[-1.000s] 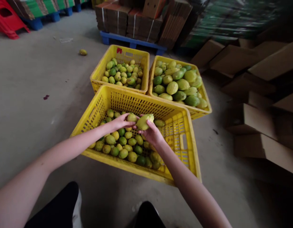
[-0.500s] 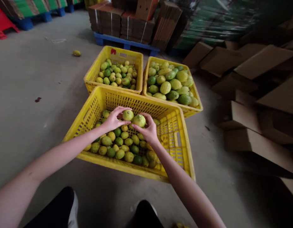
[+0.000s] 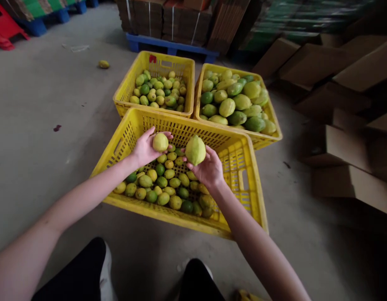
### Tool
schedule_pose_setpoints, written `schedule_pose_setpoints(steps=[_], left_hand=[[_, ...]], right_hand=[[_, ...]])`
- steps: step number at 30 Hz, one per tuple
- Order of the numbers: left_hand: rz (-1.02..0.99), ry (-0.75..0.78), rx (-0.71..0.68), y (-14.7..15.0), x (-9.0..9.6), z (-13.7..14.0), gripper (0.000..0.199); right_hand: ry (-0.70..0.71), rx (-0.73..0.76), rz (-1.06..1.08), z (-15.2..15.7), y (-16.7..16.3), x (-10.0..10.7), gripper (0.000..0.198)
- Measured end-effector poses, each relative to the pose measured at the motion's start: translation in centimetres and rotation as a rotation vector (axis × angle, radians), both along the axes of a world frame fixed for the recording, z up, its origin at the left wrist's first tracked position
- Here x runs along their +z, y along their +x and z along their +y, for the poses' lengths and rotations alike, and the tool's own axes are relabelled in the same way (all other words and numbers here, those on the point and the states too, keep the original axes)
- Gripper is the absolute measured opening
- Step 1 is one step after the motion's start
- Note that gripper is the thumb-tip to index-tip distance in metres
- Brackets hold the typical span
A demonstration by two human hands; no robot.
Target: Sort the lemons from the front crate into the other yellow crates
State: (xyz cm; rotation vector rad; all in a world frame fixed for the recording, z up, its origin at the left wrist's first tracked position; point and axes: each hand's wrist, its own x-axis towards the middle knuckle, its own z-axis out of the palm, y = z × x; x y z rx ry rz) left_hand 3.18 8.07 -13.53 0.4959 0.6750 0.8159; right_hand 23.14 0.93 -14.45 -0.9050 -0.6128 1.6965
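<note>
My left hand [image 3: 146,147], palm turned up, holds a small round yellow-green lemon [image 3: 160,142]. A larger, pointed yellow-green lemon [image 3: 195,150] rests in the curled fingers of my right hand [image 3: 209,167]. Both hands are over the front yellow crate [image 3: 181,223], a little apart from each other. Yellow and green lemons [image 3: 163,198] cover much of that crate's bottom, with its right end showing bare plastic. My palms are partly hidden behind the fruit they hold.
Behind stand a yellow crate [image 3: 118,94] of small lemons and another yellow crate [image 3: 276,125] of bigger fruit. One loose lemon [image 3: 103,64] lies on the floor at left. Cardboard boxes [image 3: 347,146] line the right side; a blue pallet [image 3: 171,47] with flattened cartons stands at the back.
My hands have moved apart, and the left palm has opened upward under its lemon. The lemon in my right hand has turned, its pointed end now upward. The view has shifted slightly.
</note>
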Motion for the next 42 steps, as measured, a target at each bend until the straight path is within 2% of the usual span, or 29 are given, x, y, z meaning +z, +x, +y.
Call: schedule_pose_setpoints(steps=[3,6,10,13,16,18,21,26,30,32,34,35,37,38,42], left_hand=[[0.110,-0.097,-0.029,0.3,-0.3,0.0,0.032],[0.196,-0.261,-0.056,0.5,-0.9,0.2,0.036],[0.242,-0.454,0.004,0.1,-1.7,1.0,0.036],[0.247,-0.464,0.128,-0.1,-2.1,1.8,0.030],[0.198,-0.467,0.206,-0.2,-2.2,2.2,0.028],[0.168,-0.491,0.166,-0.2,-2.1,2.2,0.033],[0.166,-0.503,0.037,-0.1,-2.0,2.0,0.048],[0.175,-0.463,-0.089,-0.1,-2.2,1.9,0.058],[0.173,-0.400,-0.116,0.0,-2.6,1.9,0.057],[0.191,-0.284,-0.104,0.0,-2.7,1.7,0.046],[0.185,-0.108,-0.081,0.0,-2.7,1.2,0.017],[0.167,-0.015,-0.073,0.0,-2.6,1.0,0.018],[0.128,0.135,-0.071,-0.2,-2.4,0.4,0.047],[0.118,0.186,-0.076,-0.3,-2.3,0.3,0.055],[0.115,0.235,-0.113,-0.4,-2.3,0.7,0.064]], right_hand=[[-0.022,-0.003,0.042,0.3,-0.1,-0.4,0.055],[-0.123,0.017,0.065,0.5,0.0,-1.1,0.062],[-0.202,-0.059,0.077,1.0,0.4,-2.4,0.061],[-0.184,-0.143,0.071,1.3,0.7,-3.2,0.059],[-0.173,-0.168,0.052,1.4,0.8,-3.6,0.061],[-0.149,-0.170,0.030,1.3,0.7,-3.4,0.062],[-0.095,-0.163,-0.029,1.1,0.3,-2.9,0.061],[-0.076,-0.149,-0.061,1.1,0.2,-2.5,0.059],[-0.091,-0.150,-0.065,1.3,0.3,-3.1,0.061],[-0.064,-0.195,-0.100,1.3,0.2,-3.4,0.058],[0.007,-0.283,-0.197,1.1,0.1,-3.5,0.052],[0.055,-0.324,-0.266,0.9,0.0,-3.4,0.051],[0.153,-0.354,-0.391,0.4,-0.2,-2.9,0.055],[0.190,-0.339,-0.430,0.2,-0.4,-2.6,0.059],[0.219,-0.237,-0.435,-0.2,-1.0,-1.8,0.061]])
